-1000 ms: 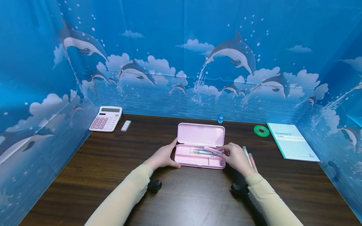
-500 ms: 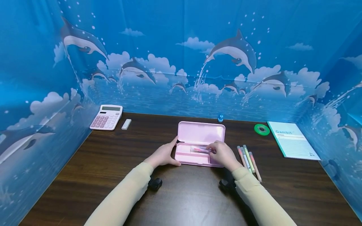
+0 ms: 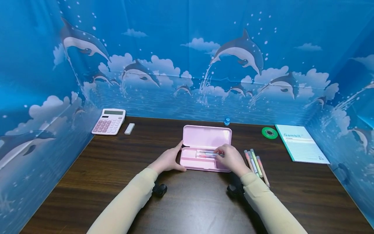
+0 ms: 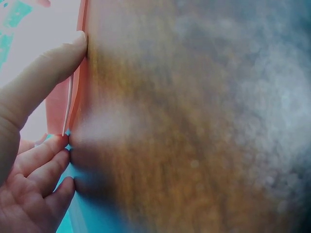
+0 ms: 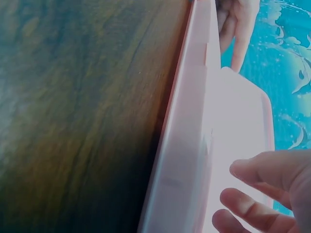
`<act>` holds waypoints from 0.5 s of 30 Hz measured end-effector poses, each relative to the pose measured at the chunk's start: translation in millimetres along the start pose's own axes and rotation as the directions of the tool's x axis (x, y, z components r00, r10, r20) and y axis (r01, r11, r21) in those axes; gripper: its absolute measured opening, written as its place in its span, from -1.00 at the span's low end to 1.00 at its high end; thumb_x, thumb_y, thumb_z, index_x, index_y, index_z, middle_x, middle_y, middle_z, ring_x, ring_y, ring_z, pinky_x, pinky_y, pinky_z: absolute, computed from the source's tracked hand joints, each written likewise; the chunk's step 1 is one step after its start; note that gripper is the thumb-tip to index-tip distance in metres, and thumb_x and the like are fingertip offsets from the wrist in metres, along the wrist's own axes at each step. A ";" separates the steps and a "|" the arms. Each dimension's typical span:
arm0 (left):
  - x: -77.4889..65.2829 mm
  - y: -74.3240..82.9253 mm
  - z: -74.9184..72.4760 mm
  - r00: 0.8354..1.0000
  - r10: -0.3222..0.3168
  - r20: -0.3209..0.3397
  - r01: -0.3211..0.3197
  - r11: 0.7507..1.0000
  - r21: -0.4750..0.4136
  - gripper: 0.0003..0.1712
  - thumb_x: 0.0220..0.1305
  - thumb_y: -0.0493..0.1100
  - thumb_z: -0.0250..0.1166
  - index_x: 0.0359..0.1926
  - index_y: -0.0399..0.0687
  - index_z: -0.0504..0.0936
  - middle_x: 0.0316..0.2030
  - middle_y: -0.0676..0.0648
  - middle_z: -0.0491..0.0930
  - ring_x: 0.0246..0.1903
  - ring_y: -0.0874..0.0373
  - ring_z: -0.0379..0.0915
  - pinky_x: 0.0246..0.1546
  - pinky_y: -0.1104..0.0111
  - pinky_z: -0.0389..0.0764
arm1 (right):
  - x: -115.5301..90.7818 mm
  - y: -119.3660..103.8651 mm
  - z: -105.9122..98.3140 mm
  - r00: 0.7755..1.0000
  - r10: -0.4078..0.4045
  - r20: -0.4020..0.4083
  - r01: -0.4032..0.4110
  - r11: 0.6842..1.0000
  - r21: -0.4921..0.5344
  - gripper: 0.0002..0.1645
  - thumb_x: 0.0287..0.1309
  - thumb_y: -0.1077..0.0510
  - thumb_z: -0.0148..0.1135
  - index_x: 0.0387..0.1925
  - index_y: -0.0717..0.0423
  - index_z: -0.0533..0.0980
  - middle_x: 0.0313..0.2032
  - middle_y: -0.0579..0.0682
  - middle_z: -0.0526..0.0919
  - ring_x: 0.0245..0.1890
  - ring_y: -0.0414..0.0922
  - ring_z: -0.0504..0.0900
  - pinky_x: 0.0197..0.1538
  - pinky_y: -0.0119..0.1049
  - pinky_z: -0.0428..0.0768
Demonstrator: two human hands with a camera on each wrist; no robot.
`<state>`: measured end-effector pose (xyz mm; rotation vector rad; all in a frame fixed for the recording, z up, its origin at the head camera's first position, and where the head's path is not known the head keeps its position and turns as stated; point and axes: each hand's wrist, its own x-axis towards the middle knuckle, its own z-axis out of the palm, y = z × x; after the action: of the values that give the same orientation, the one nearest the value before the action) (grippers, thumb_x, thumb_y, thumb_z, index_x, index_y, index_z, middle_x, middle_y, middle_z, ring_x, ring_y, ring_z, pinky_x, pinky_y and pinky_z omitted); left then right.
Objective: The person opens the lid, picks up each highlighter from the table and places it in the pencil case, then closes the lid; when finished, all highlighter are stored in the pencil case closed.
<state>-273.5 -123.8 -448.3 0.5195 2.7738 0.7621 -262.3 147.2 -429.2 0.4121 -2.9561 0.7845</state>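
An open pink pencil case (image 3: pixel 205 136) lies on the table, its lid tipped back. My left hand (image 3: pixel 168 159) holds the case's left end, thumb at the front corner and fingers towards the hinge; the left wrist view shows the thumb (image 4: pixel 53 65) against its side. Several slim pens (image 3: pixel 204 154) lie side by side in the case's rear compartment. Over their right ends is my right hand (image 3: pixel 232 160), fingertips right at the pens. The right wrist view shows the right-hand fingers (image 5: pixel 257 206) slightly parted, no pen visible between them; the case's front wall hides its inside there.
Several felt-tip pens (image 3: pixel 257 164) lie right of the case. Further right are a green disc (image 3: pixel 269 133) and a notebook (image 3: pixel 302 143). A small blue object (image 3: pixel 227 122) stands behind the case. A calculator (image 3: pixel 109 122) and a white eraser (image 3: pixel 129 128) are at the back left.
My right hand has moved left into the case, and the pink pen it held now lies among the other pens. Its fingers have since let go. The left hand stays put.
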 end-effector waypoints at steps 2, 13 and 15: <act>0.4 0.1 -0.3 1.000 0.002 -0.002 -0.002 1.000 0.000 0.40 -0.18 0.12 0.56 0.51 -0.03 -0.19 0.37 -0.13 0.23 0.31 -0.01 0.22 0.28 0.13 0.27 | -1.6 2.6 -1.2 1.000 0.007 -0.017 -0.007 1.000 0.008 -0.86 0.08 0.18 0.32 -0.28 0.08 0.68 -0.39 -0.04 0.61 -0.40 -0.14 0.49 -0.27 -0.25 0.55; 0.2 0.1 -1.4 1.000 0.006 0.000 -0.006 1.000 -0.001 0.40 -0.18 0.12 0.56 0.51 -0.04 -0.18 0.36 -0.13 0.26 0.30 -0.02 0.24 0.27 0.13 0.29 | -16.0 20.9 -13.0 0.992 0.001 -0.123 0.002 1.000 0.025 -0.85 0.08 0.24 0.31 -0.28 0.19 0.66 -0.47 -0.01 0.56 -0.48 -0.13 0.43 -0.37 -0.32 0.47; -1.0 -0.8 -0.6 1.000 0.006 -0.002 -0.006 1.000 -0.002 0.40 -0.18 0.13 0.56 0.51 -0.05 -0.18 0.35 -0.13 0.26 0.29 -0.02 0.25 0.26 0.12 0.30 | -19.6 25.4 -14.7 0.992 0.014 -0.122 -0.011 1.000 0.025 -0.84 0.08 0.24 0.31 -0.26 0.20 0.66 -0.47 0.00 0.56 -0.48 -0.12 0.43 -0.37 -0.31 0.50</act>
<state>-273.0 -125.2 -448.1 0.5279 2.7739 0.7667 -250.5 180.4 -430.9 0.3336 -2.8412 0.8168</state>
